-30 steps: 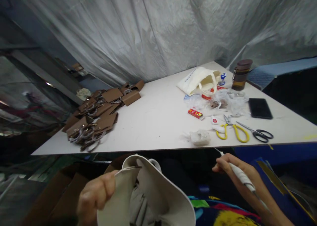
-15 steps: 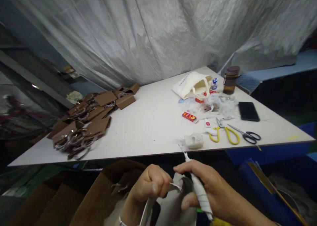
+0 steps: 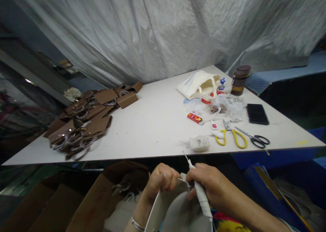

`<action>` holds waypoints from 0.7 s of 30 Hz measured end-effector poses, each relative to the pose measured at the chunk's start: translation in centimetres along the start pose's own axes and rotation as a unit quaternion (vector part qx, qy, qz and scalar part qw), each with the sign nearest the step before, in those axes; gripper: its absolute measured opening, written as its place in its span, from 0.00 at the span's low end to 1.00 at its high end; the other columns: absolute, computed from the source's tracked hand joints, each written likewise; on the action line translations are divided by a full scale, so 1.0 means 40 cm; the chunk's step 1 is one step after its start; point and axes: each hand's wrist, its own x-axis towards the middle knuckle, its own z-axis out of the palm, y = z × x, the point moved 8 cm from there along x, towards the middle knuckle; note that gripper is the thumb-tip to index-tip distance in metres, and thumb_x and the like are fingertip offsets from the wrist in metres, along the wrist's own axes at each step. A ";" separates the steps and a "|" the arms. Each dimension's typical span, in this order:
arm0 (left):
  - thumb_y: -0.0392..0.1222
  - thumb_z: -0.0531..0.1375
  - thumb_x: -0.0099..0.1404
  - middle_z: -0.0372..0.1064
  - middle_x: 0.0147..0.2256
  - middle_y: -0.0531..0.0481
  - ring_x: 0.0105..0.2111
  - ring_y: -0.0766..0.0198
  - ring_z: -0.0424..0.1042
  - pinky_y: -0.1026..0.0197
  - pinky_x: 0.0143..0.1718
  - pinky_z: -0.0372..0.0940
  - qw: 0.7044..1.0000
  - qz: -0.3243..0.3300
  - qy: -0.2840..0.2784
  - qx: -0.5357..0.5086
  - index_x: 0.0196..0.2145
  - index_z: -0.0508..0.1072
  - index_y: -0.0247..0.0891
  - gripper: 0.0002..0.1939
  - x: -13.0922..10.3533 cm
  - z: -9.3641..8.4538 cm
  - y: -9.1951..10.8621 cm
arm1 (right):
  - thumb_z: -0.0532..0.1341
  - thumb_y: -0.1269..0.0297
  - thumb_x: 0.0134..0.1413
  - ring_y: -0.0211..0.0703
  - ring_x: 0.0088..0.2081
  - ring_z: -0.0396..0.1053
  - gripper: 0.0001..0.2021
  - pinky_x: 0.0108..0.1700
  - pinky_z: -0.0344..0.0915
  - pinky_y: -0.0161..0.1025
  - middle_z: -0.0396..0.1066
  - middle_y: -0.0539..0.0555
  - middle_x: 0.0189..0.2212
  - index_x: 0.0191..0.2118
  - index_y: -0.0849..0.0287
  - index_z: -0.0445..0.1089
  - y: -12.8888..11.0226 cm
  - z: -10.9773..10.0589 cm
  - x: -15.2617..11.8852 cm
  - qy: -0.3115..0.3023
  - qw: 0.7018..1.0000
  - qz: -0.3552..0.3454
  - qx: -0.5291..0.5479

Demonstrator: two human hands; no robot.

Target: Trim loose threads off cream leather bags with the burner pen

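Left hand (image 3: 163, 179): pinches pale piece (image 3: 184, 216) below fingers
Right hand (image 3: 207, 179): grips wrapped tool (image 3: 202, 198)
Long axis: slants away leftward beyond right fingers

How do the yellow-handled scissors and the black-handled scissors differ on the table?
Handles: the yellow-handled scissors have large, widely spread loops; the black-handled scissors have smaller loops set close together.
Blades: the yellow pair's look short beside its handles; the black pair's look longer and slimmer.
Pose: the yellow pair points mostly toward the table's far side; the black pair slants more to the left.
Shared: both lie on the white table.
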 end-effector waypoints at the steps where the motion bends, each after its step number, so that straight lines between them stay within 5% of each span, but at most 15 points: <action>1: 0.78 0.63 0.53 0.46 0.11 0.55 0.16 0.69 0.50 0.56 0.24 0.54 1.000 -0.003 0.002 -0.009 0.07 0.47 0.42 0.44 0.002 -0.002 -0.006 | 0.76 0.74 0.47 0.39 0.32 0.67 0.12 0.34 0.55 0.34 0.69 0.48 0.29 0.33 0.59 0.74 0.004 0.002 0.002 -0.004 1.000 0.000 0.009; 8: 0.67 0.66 0.59 0.45 0.11 0.55 0.15 0.69 0.53 0.59 0.23 0.53 0.994 0.042 -0.051 -0.090 0.07 0.50 0.39 0.41 0.003 0.001 -0.007 | 0.75 0.78 0.47 0.36 0.31 0.67 0.10 0.33 0.57 0.32 0.68 0.46 0.27 0.30 0.59 0.76 0.018 -0.002 0.018 -0.023 0.995 0.014 0.099; 10: 0.61 0.71 0.57 0.55 0.15 0.53 0.19 0.67 0.60 0.60 0.25 0.57 0.992 0.052 -0.056 -0.097 0.09 0.58 0.38 0.36 0.001 -0.003 0.001 | 0.73 0.76 0.50 0.37 0.31 0.67 0.07 0.33 0.58 0.32 0.67 0.46 0.27 0.30 0.59 0.77 0.038 -0.001 0.016 -0.005 0.989 0.048 0.137; 13: 0.54 0.76 0.51 0.73 0.41 0.46 0.39 0.57 0.73 0.58 0.40 0.66 0.995 0.047 -0.032 -0.076 0.29 0.79 0.38 0.19 0.002 -0.020 -0.002 | 0.70 0.69 0.56 0.37 0.30 0.66 0.02 0.32 0.60 0.33 0.69 0.48 0.29 0.33 0.58 0.78 0.069 0.014 0.007 0.042 0.973 0.082 0.211; 15: 0.55 0.76 0.52 0.70 0.52 0.44 0.50 0.52 0.71 0.55 0.50 0.65 0.998 0.019 -0.031 -0.052 0.47 0.79 0.40 0.28 0.001 -0.025 -0.023 | 0.69 0.66 0.58 0.38 0.30 0.67 0.03 0.33 0.61 0.33 0.71 0.49 0.30 0.34 0.58 0.78 0.087 0.030 -0.001 0.085 0.961 0.097 0.245; 21: 0.50 0.72 0.58 0.72 0.51 0.44 0.53 0.48 0.69 0.53 0.54 0.63 0.989 -0.049 -0.028 0.137 0.55 0.73 0.40 0.30 -0.026 -0.023 -0.065 | 0.68 0.62 0.57 0.37 0.27 0.65 0.05 0.31 0.62 0.33 0.71 0.49 0.27 0.34 0.59 0.76 0.138 0.092 -0.032 0.154 0.934 0.170 0.275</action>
